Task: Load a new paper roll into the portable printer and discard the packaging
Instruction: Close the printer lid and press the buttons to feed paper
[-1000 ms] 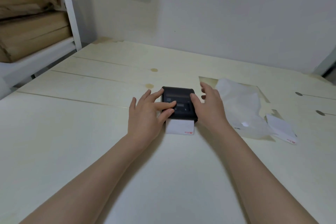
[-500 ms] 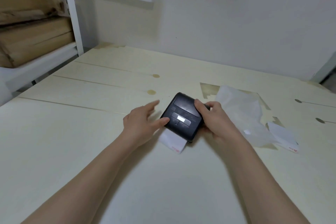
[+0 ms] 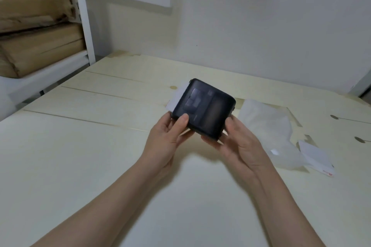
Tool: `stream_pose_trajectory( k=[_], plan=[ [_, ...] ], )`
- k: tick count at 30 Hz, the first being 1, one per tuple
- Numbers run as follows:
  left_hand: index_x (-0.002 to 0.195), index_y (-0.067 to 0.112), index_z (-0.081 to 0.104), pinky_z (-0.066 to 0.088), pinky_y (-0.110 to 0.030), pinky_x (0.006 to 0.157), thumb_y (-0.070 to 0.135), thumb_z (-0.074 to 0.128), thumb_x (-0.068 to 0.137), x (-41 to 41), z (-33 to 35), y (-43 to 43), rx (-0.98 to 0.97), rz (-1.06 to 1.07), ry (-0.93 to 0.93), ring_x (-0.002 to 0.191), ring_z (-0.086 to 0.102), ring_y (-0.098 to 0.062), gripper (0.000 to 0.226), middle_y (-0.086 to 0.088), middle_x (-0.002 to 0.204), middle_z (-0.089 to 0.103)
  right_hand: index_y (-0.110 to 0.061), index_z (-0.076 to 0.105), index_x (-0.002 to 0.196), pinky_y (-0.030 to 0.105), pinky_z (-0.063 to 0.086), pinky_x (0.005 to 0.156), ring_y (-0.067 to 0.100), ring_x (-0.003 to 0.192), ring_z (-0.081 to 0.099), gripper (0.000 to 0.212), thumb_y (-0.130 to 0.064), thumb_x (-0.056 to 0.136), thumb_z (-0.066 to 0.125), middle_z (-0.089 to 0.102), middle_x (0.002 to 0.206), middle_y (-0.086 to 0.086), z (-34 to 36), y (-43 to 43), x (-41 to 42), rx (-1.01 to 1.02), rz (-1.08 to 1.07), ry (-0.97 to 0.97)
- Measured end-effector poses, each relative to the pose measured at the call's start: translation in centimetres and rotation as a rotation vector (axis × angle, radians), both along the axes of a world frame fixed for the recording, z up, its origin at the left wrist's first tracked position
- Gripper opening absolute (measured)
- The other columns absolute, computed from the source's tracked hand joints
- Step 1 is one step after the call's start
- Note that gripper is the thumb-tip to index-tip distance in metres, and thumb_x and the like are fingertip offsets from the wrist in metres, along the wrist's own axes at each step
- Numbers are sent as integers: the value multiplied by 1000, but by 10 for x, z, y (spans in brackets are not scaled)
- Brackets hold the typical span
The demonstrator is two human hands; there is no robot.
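The black portable printer (image 3: 202,108) is lifted off the table, tilted, with its underside and label facing me. My left hand (image 3: 168,136) grips its lower left corner with the thumb on the face. My right hand (image 3: 239,142) supports its lower right edge from beneath. A strip of white paper (image 3: 176,98) sticks out from the printer's far left side. The clear plastic packaging (image 3: 267,126) lies crumpled on the table to the right.
A white paper slip with red print (image 3: 317,157) lies right of the packaging. The pale wooden table (image 3: 80,146) meets a white wall at the back. A white shelf post (image 3: 84,14) with brown cardboard boxes (image 3: 38,30) stands at the left.
Both hands have picked the printer up from the table and turned it over, so its underside now faces me and the paper strip points away. The camera has tilted upward.
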State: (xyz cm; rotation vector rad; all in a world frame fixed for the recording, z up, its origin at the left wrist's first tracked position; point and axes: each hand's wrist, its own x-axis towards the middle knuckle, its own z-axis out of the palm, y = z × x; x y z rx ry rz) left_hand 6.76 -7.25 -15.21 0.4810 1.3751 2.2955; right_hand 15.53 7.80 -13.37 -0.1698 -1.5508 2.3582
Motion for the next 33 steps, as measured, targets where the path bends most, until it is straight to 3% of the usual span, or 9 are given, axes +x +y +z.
stream_pose_trajectory(
  k=[3, 8, 11, 14, 18, 21, 26, 30, 33],
  plan=[
    [136, 11, 51, 58, -34, 90, 15, 47, 103, -8, 4, -3, 2, -3, 133, 107, 69, -19, 34, -6, 124, 67, -10, 46, 139, 44, 55, 87, 32, 124, 57, 47, -18, 94, 55, 55, 141, 14, 2, 4, 2, 117, 13, -1],
    [129, 28, 54, 57, -29, 87, 18, 45, 104, -22, 5, -7, 18, 9, 150, 115, 64, -23, 28, -14, 138, 59, -8, 44, 142, 52, 51, 96, 30, 132, 51, 43, -14, 100, 46, 52, 143, 14, 3, 2, 4, 323, 29, 11],
    [130, 27, 53, 56, -34, 91, 22, 49, 100, -28, 4, -12, 7, 32, 208, 121, 62, -26, 31, -8, 133, 62, -12, 41, 146, 46, 52, 99, 26, 131, 53, 46, -7, 100, 47, 53, 144, 8, 1, -1, 4, 406, 19, 13],
    [140, 16, 46, 54, -29, 89, 18, 44, 104, -31, 5, -18, -17, 54, 278, 113, 63, -12, 36, -1, 125, 62, -15, 40, 147, 42, 51, 99, 24, 129, 55, 51, -6, 98, 49, 55, 143, 1, 1, -3, 5, 463, 47, 34],
    [133, 25, 50, 55, -28, 89, 25, 46, 98, -30, 10, -21, -42, 72, 358, 108, 64, -9, 35, 7, 118, 66, -14, 35, 149, 45, 51, 99, 25, 127, 56, 57, -14, 95, 49, 55, 143, -1, 1, -8, 4, 472, 24, 53],
    [130, 25, 52, 55, -27, 86, 20, 45, 103, -28, 12, -21, -66, 94, 389, 103, 65, -6, 28, 11, 111, 68, -13, 38, 148, 46, 51, 100, 23, 125, 59, 57, -16, 93, 50, 57, 142, -2, -1, -10, 5, 490, -20, 51],
    [124, 20, 56, 57, -28, 79, 21, 47, 101, -22, 17, -18, -39, 185, 390, 96, 68, -7, 25, 7, 105, 69, -13, 46, 144, 41, 57, 91, 21, 117, 64, 46, -8, 98, 48, 63, 135, 1, 5, -6, 7, 528, -64, 67],
    [124, 18, 56, 59, -29, 74, 19, 46, 104, -18, 17, -14, -16, 198, 284, 98, 69, -13, 23, -2, 113, 68, -15, 49, 141, 38, 57, 90, 22, 117, 63, 46, -20, 96, 51, 64, 133, 3, 7, -7, 5, 527, -77, 46],
    [131, 13, 53, 57, -30, 72, 25, 46, 103, -15, 14, -5, -20, 239, 128, 97, 69, -18, 31, -9, 122, 67, -10, 44, 143, 43, 55, 95, 26, 117, 64, 53, -29, 95, 57, 62, 132, 12, 3, -7, -3, 404, -126, -14]
  ],
)
